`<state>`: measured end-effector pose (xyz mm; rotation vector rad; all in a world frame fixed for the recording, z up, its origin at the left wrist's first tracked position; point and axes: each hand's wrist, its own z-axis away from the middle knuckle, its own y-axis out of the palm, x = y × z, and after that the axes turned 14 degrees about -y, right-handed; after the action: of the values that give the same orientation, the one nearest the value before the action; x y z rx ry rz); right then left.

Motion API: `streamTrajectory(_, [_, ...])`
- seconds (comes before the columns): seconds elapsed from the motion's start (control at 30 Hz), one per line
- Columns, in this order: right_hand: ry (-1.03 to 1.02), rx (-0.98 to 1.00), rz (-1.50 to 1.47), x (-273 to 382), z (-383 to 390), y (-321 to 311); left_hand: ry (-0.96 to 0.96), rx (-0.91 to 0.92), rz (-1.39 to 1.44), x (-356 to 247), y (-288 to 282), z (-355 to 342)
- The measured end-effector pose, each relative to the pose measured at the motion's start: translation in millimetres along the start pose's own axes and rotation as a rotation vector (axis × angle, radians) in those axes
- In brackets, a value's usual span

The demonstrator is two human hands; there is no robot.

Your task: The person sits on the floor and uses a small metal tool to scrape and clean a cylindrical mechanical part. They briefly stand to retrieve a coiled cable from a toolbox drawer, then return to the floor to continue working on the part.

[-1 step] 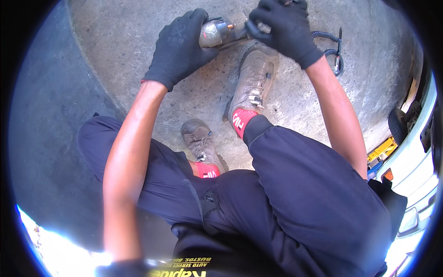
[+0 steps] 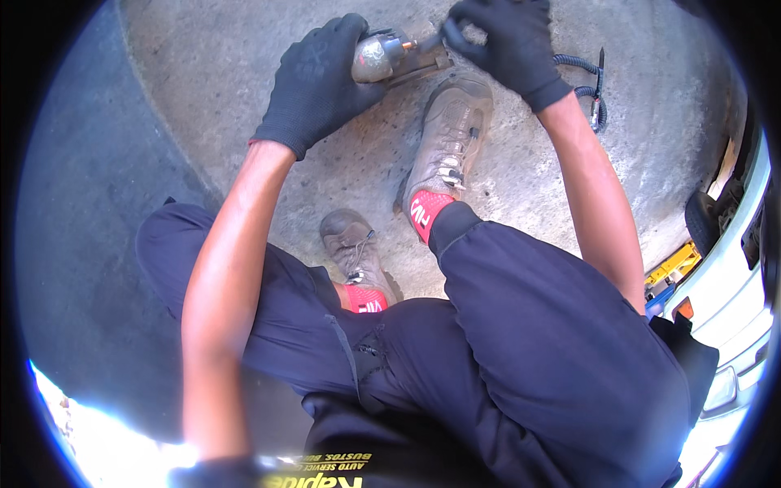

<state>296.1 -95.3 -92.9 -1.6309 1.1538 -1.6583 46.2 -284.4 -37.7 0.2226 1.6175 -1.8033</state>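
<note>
My left hand (image 2: 317, 85), in a black knit glove, is closed around a worn metal part with a rounded silvery body (image 2: 374, 60). A copper-coloured stud shows on its right side, and a flat brownish metal piece (image 2: 419, 71) juts out below it. My right hand (image 2: 517, 49), gloved alike, is just right of the part. Its thumb and fingers curl into a loop by a dark, blurred strip (image 2: 431, 42) that reaches toward the stud. What they pinch is too smeared to name.
Below the hands, my shoes (image 2: 451, 134) stand on the concrete floor (image 2: 244, 49). Right of my right hand lies a coiled black cord (image 2: 576, 62) beside a thin pointed probe (image 2: 600, 81). A white vehicle (image 2: 732, 276) and a yellow object (image 2: 674, 264) are at the right edge.
My right hand has shifted slightly to the right and up, so more of the flat metal piece shows. My left hand and the metal part are almost still.
</note>
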Motion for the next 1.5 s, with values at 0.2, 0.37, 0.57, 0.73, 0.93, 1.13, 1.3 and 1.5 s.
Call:
streamTrajectory(0.2, [-0.126, 0.104, -0.023, 32, -34, -22, -0.018, -0.016, 0.006, 6, -3, 5])
streamTrajectory(0.37, [-0.279, -0.311, 0.582, -35, 9, 22, 0.009, 0.023, 0.007, -1, 0, -2])
streamTrajectory(0.57, [-0.011, -0.097, -0.112, -49, 2, 26, 0.007, 0.021, 0.004, -4, -1, -3])
streamTrajectory(0.73, [0.190, 0.318, -0.266, -13, -26, 7, -0.015, 0.011, 0.005, 5, -3, 4])
streamTrajectory(0.93, [0.152, 0.718, -0.155, -6, -42, -2, -0.010, 0.013, 0.007, 11, -3, 6])
streamTrajectory(1.13, [0.476, 0.068, 0.114, 39, -28, -13, -0.074, 0.099, 0.199, 11, -5, 2])
streamTrajectory(1.3, [0.583, 0.201, 0.129, 57, -41, -65, -0.320, 0.082, 0.568, 24, 5, 0])
streamTrajectory(1.5, [0.063, -0.292, 0.190, 93, -28, -36, -0.504, 0.232, 1.035, 28, 6, -19])
